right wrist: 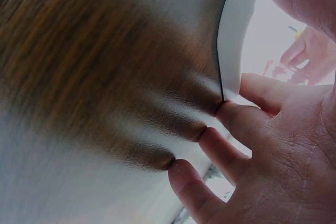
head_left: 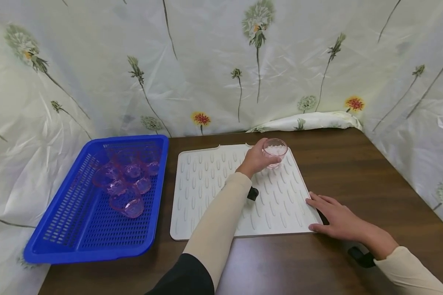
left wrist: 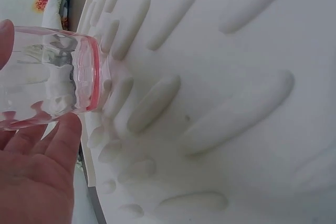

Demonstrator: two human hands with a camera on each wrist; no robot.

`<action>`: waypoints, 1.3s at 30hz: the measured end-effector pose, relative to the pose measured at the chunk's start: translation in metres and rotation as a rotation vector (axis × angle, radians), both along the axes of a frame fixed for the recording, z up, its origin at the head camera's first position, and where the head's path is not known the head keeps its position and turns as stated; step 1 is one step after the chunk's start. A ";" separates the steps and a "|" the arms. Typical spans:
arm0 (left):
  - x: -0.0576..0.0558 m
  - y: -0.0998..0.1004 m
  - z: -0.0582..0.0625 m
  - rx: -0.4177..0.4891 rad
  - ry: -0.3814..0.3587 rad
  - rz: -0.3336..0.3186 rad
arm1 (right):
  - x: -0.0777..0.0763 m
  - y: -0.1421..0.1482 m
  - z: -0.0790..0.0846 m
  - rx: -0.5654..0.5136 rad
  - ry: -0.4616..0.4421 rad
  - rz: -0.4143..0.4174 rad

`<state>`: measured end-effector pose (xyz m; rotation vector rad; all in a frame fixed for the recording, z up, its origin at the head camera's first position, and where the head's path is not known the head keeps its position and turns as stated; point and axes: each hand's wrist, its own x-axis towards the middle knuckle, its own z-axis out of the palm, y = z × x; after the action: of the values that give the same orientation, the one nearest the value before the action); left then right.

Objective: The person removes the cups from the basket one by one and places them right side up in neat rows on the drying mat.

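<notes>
My left hand (head_left: 256, 157) grips a clear pink-tinted glass (head_left: 275, 148) near the back right of the white ridged mat (head_left: 214, 196). In the left wrist view the glass (left wrist: 47, 77) stands with its pink-edged base at the mat's ridges, thumb on one side and fingers on the other. Along the mat's right edge lies my right hand (head_left: 339, 219), fingers spread. The right wrist view shows its fingertips (right wrist: 184, 174) touching the brown tabletop, with the thumb and index finger by the mat's edge (right wrist: 233, 40).
A blue slotted plastic basket (head_left: 96, 256) sits to the left, holding several pink-tinted glasses (head_left: 127, 203). The brown wooden table (head_left: 354, 164) extends right of the mat. Behind it hangs a flowered curtain (head_left: 206, 73), its rolled fold (head_left: 310, 121) lying along the back edge.
</notes>
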<state>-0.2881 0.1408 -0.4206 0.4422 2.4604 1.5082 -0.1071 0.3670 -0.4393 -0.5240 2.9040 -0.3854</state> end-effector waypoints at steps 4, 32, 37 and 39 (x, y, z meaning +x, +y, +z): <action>-0.001 0.000 0.000 0.014 -0.001 -0.003 | 0.000 0.000 0.001 0.001 -0.007 -0.003; -0.010 -0.040 0.044 -0.126 0.047 -0.067 | -0.001 -0.004 0.005 0.009 -0.026 -0.001; -0.015 -0.066 0.068 -0.180 0.130 -0.111 | -0.001 -0.003 0.004 0.009 -0.023 0.004; -0.015 -0.079 0.077 -0.213 0.160 -0.137 | -0.002 -0.003 0.004 0.011 -0.019 0.006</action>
<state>-0.3035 0.0616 -0.3439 0.6971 2.6145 1.1841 -0.1087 0.3638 -0.4357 -0.5238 2.8838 -0.3710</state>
